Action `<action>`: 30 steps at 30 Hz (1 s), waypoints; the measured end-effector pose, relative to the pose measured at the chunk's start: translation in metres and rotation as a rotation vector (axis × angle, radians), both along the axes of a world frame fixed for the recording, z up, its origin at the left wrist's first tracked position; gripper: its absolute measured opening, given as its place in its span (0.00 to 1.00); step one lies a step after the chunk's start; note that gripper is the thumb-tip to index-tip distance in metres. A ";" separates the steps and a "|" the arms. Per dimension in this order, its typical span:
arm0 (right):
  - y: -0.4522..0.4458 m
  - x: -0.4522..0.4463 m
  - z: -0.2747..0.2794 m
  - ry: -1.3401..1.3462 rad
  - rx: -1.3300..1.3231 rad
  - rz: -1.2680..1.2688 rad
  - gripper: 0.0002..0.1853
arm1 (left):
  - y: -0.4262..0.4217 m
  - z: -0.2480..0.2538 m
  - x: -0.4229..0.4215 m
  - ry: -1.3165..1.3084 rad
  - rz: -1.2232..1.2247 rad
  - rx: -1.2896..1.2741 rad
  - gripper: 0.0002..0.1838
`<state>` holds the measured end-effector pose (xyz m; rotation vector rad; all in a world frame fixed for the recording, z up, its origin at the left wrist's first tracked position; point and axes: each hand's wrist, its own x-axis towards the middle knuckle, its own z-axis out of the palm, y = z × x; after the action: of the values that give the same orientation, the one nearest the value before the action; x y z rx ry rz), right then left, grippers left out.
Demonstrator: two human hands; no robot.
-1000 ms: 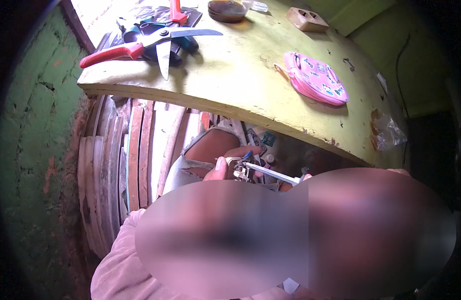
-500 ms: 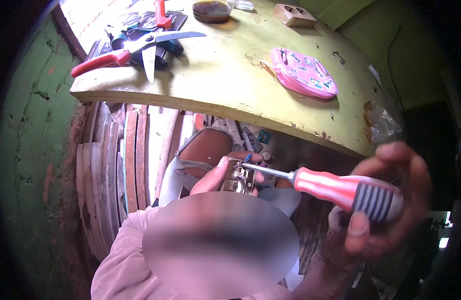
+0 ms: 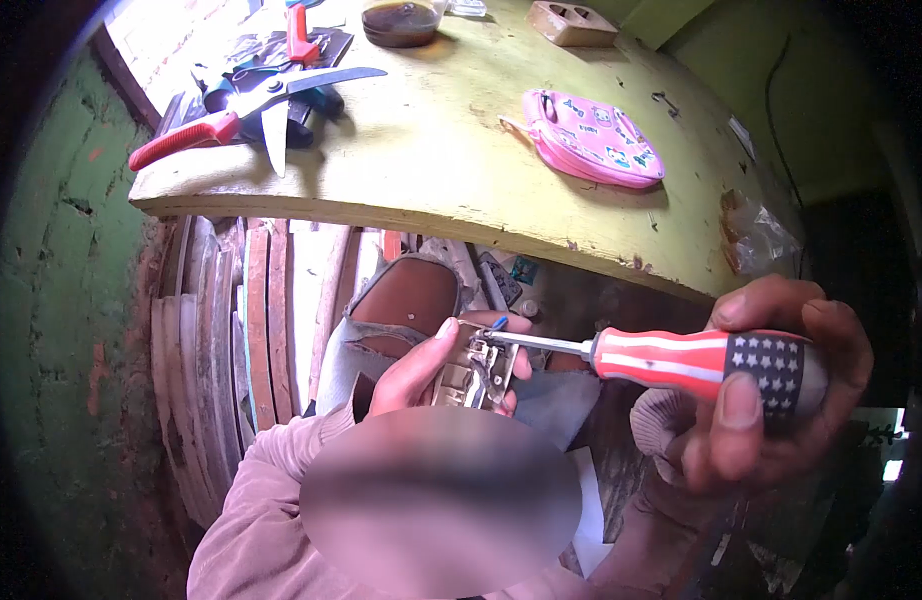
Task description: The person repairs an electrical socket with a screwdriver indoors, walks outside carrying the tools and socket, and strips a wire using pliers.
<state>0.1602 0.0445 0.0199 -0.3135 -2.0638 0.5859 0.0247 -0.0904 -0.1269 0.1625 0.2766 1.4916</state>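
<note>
My left hand (image 3: 418, 370) is closed around a small beige electrical fitting (image 3: 470, 385) with metal parts inside. A short blue piece (image 3: 499, 323), perhaps a wire end, sticks out at its top edge. My right hand (image 3: 781, 390) grips a screwdriver (image 3: 671, 358) by its handle, which has red and white stripes and white stars on a dark band. Its shaft points left, and the tip meets the upper part of the fitting. A blurred oval hides the area just below my left hand.
On the yellow-green table (image 3: 411, 170) lie red-handled shears (image 3: 266, 95), a pink zip pouch (image 3: 596, 140), a cup of dark liquid (image 3: 401, 22), a wooden block with two holes (image 3: 573, 24) and a crumpled clear plastic bag (image 3: 756, 238). Planks (image 3: 266, 320) lean at the left, beside a green wall (image 3: 61, 320).
The screwdriver handle has turned, so its stars now show, and my right fingers have closed further round it. The view has shifted slightly. The tip stays at the fitting.
</note>
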 end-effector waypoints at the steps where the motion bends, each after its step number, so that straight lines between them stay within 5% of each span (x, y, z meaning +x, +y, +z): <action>1: 0.000 -0.001 -0.002 0.034 0.006 -0.019 0.31 | 0.001 -0.003 0.000 -0.036 -0.020 0.025 0.33; 15: 0.010 0.004 0.012 0.221 -0.086 -0.071 0.25 | 0.005 0.003 -0.002 -0.093 -0.063 0.099 0.32; 18: 0.016 0.013 0.009 0.112 -0.136 -0.056 0.22 | 0.002 0.007 -0.007 0.237 -0.117 0.109 0.33; 22: 0.024 0.024 -0.004 0.174 -0.598 0.224 0.19 | -0.019 -0.012 -0.009 0.279 -0.411 0.163 0.32; 26: 0.043 0.055 -0.029 -0.061 -0.782 0.281 0.15 | -0.039 -0.037 -0.005 0.181 -0.547 0.156 0.34; 30: 0.032 0.058 -0.071 -0.394 -0.945 0.045 0.14 | -0.045 -0.050 -0.005 0.186 -0.555 0.081 0.32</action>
<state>0.2180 0.0761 -0.0512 -0.9849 -2.0174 1.6185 0.0193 -0.1357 -0.1771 0.4094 0.2916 0.9367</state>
